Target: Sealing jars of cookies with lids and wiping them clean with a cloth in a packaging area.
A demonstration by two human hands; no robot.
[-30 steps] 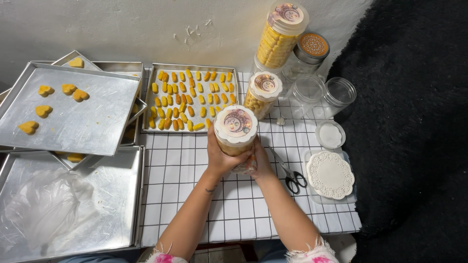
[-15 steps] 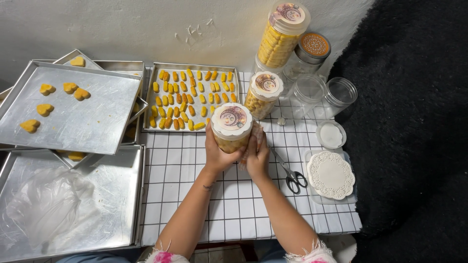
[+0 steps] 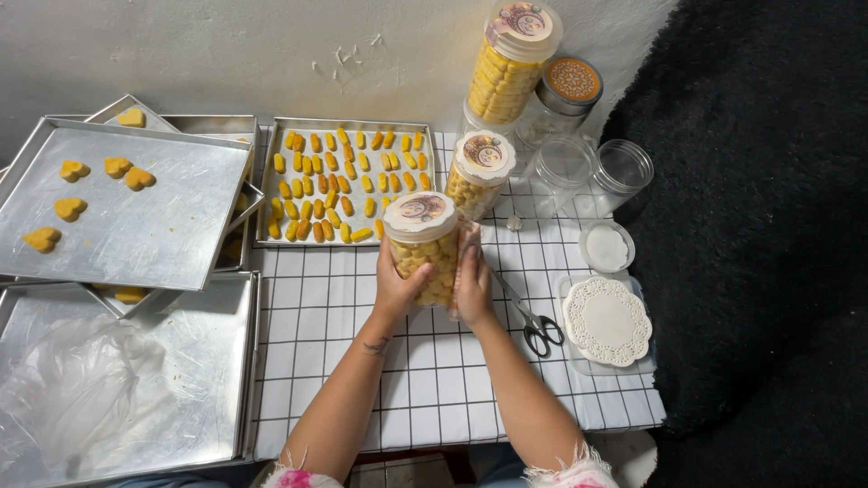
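A clear plastic jar (image 3: 425, 246) full of yellow cookies, capped with a round patterned lid, stands on the white gridded mat (image 3: 425, 380). My left hand (image 3: 398, 287) wraps its left side. Against its right side presses my right hand (image 3: 471, 285), over a clear plastic wrap on the jar. Both hands grip it together. A second, similar filled jar (image 3: 479, 172) stands just behind it.
A tray of small yellow cookies (image 3: 344, 181) lies behind the jar. Stacked metal trays (image 3: 136, 226) with heart-shaped cookies sit at left, one holding a plastic bag (image 3: 63, 398). Scissors (image 3: 533, 321), a doily (image 3: 606, 321), empty jars (image 3: 592, 167) and a tall filled jar (image 3: 511, 63) are at right.
The jar has tilted slightly and moved a little toward me between my hands. My right hand has slid up along the jar's right side.
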